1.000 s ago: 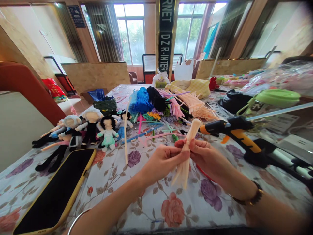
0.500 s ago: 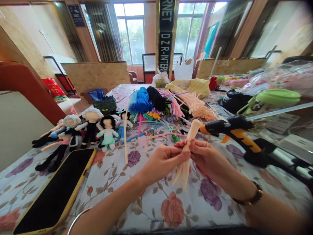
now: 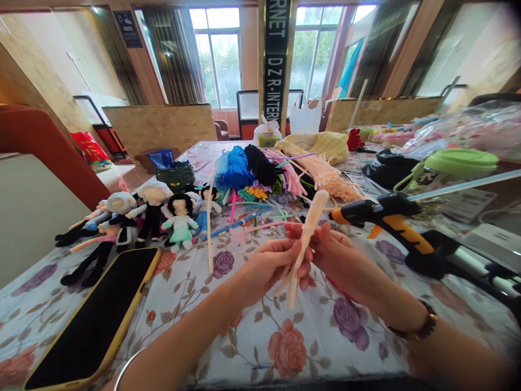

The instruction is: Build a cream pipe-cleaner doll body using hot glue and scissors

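Observation:
Between my hands, above the flowered tablecloth (image 3: 244, 353), is a cream pipe-cleaner bundle (image 3: 312, 214). It leans to the right, with a smooth rounded top, a narrow neck and loose ends spreading below. My left hand (image 3: 272, 266) pinches the bundle's lower part between thumb and fingers. My right hand (image 3: 342, 258) is closed around it from the right, its fingers reaching behind the neck and its thumb beside it; the exact contact there is partly hidden. Something red on the cloth shows partly under my right hand.
A black and orange glue gun (image 3: 378, 212) points at the bundle from the right. Faceless dolls (image 3: 152, 212) sit at left, behind a phone (image 3: 93, 315). Coloured pipe-cleaner bunches (image 3: 236, 168) lie ahead, and a single cream stem (image 3: 209, 228) lies left of my hands.
The bundle has tilted further right at its top, its lower ends swinging left and drawing closer together. My right hand's fingers have stretched out behind it, while my left hand has shifted slightly left.

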`<state>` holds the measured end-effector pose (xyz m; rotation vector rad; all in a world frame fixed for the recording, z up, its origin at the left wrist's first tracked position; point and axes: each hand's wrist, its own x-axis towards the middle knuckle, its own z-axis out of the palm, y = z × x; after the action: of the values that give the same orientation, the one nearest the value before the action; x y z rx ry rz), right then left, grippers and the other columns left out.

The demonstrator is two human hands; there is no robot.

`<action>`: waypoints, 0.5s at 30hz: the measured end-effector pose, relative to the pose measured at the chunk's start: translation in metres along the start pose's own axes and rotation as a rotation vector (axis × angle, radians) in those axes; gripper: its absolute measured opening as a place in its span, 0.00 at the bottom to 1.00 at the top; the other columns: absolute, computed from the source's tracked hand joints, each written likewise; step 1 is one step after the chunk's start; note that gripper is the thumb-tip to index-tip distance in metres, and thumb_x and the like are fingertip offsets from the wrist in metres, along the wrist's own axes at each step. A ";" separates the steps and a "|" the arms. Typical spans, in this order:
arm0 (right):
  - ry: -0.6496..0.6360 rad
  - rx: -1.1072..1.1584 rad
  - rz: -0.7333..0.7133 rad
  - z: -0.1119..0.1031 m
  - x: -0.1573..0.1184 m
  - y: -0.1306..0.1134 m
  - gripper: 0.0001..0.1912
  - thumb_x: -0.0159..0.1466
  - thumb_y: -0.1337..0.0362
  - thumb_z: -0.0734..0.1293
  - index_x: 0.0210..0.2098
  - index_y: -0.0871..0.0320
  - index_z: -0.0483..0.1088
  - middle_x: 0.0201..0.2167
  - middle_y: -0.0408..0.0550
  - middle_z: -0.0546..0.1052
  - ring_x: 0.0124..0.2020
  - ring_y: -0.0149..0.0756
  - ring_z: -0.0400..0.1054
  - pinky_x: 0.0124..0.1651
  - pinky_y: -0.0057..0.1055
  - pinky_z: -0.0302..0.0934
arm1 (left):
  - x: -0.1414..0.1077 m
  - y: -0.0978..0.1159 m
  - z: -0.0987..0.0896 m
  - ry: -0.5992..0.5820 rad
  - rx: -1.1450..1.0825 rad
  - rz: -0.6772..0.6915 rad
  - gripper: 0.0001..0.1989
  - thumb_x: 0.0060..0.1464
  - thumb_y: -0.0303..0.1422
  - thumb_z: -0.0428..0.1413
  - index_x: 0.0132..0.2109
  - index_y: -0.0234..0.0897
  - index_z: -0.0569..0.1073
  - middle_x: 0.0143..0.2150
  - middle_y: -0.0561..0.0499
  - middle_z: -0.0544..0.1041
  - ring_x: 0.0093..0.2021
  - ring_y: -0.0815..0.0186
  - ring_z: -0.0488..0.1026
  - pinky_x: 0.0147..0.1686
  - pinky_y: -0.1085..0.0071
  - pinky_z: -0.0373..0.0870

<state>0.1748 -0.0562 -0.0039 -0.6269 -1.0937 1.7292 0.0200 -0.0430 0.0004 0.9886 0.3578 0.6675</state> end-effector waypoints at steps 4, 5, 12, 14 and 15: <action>-0.044 -0.032 -0.011 0.000 -0.002 0.000 0.17 0.62 0.53 0.62 0.46 0.52 0.73 0.38 0.47 0.75 0.31 0.33 0.71 0.22 0.27 0.65 | 0.000 0.001 -0.002 -0.098 -0.126 -0.098 0.06 0.50 0.30 0.54 0.28 0.32 0.69 0.17 0.57 0.60 0.19 0.73 0.64 0.33 0.69 0.66; -0.057 -0.046 -0.021 -0.001 -0.003 0.000 0.15 0.62 0.54 0.63 0.45 0.51 0.73 0.43 0.48 0.75 0.35 0.34 0.71 0.24 0.27 0.66 | 0.000 0.002 -0.002 -0.123 -0.144 -0.124 0.05 0.49 0.29 0.54 0.27 0.32 0.68 0.16 0.58 0.58 0.19 0.73 0.63 0.32 0.70 0.66; -0.090 -0.052 -0.106 -0.002 -0.004 -0.003 0.08 0.58 0.55 0.67 0.33 0.50 0.76 0.46 0.44 0.75 0.37 0.30 0.71 0.40 0.29 0.67 | -0.002 0.003 0.000 -0.180 -0.128 -0.206 0.09 0.51 0.35 0.54 0.29 0.32 0.70 0.16 0.57 0.61 0.18 0.73 0.63 0.31 0.71 0.65; -0.077 -0.024 -0.068 -0.004 -0.003 -0.002 0.11 0.58 0.54 0.67 0.38 0.50 0.75 0.30 0.43 0.77 0.25 0.28 0.68 0.29 0.28 0.67 | -0.001 0.000 0.000 -0.102 -0.062 -0.172 0.16 0.52 0.42 0.54 0.33 0.30 0.72 0.21 0.53 0.68 0.23 0.71 0.68 0.33 0.69 0.66; -0.067 -0.013 -0.048 -0.004 -0.003 -0.002 0.13 0.58 0.54 0.67 0.40 0.50 0.75 0.23 0.41 0.74 0.20 0.27 0.65 0.24 0.27 0.65 | 0.000 -0.001 0.000 -0.064 -0.036 -0.157 0.18 0.52 0.45 0.54 0.34 0.30 0.73 0.24 0.51 0.70 0.25 0.69 0.69 0.35 0.68 0.66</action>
<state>0.1803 -0.0567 -0.0042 -0.5496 -1.1579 1.7134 0.0202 -0.0432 -0.0003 0.9348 0.3615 0.4979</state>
